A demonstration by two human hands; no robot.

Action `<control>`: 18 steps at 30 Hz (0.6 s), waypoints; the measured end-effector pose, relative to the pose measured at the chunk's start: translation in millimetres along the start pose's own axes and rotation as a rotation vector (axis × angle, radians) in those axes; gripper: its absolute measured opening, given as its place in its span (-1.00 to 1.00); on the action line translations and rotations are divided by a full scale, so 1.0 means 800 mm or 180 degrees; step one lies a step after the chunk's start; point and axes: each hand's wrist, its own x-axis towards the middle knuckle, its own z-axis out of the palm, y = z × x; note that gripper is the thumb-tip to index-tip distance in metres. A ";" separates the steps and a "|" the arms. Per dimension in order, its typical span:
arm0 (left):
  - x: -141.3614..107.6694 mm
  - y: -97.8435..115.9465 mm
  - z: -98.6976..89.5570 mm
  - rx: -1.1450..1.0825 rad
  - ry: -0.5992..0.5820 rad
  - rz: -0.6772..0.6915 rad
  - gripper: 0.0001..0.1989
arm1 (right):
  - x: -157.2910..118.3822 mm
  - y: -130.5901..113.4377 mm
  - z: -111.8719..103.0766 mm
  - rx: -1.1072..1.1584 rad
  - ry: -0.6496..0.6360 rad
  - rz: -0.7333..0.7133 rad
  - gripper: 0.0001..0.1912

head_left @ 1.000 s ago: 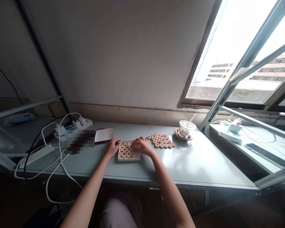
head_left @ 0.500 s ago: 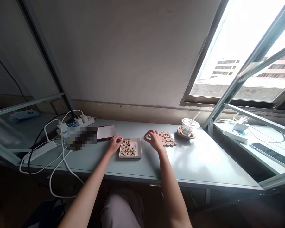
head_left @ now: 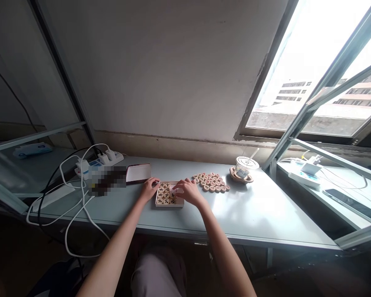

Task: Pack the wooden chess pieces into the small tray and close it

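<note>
The right hand (head_left: 189, 191) has just swung back from its spot between the white cardboard box (head_left: 170, 206) and the loose xiangqi pieces (head_left: 218, 189), and now it is over the box's 3 o'clock side with its fingers angled down inside. Half a second ago a piece showed between its thumb and forefinger; now the right grip is drawn in with the fingertips close together, but their undersides are hidden, so it cannot be told whether a piece is held. The left hand (head_left: 148, 189) has stayed at the box's 10 o'clock corner. Its thumb and forefinger stand slightly parted around that corner, and how firmly they press is not clear.

The box rests on the grey surface (head_left: 253, 214) in front of the person. The black-marked pieces (head_left: 166, 201) lie face up in rows, taking up its 9 o'clock side, while the right hand covers much of the rest. The return seems to bring the work back to the part not yet visibly filled, with many pieces remaining outside at the box's 2 o'clock. The box lid (head_left: 138, 173) lies apart at 10 o'clock; farther out toward 2 o'clock, a plastic cup (head_left: 246, 163) stands in a brown dish (head_left: 250, 180).
</note>
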 end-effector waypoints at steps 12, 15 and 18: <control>-0.001 0.003 -0.001 0.0036 0.0041 -0.0050 -0.85 | -0.001 -0.022 0.000 -0.0355 -0.0072 -0.0258 -0.79; -0.001 0.005 -0.001 0.0018 0.0048 -0.0097 -0.84 | -0.007 -0.009 0.000 -0.0339 0.0250 -0.0019 -0.78; -0.001 0.005 -0.001 0.0023 0.0046 -0.0122 -0.85 | -0.020 0.018 -0.007 -0.0544 0.0629 0.0427 -0.76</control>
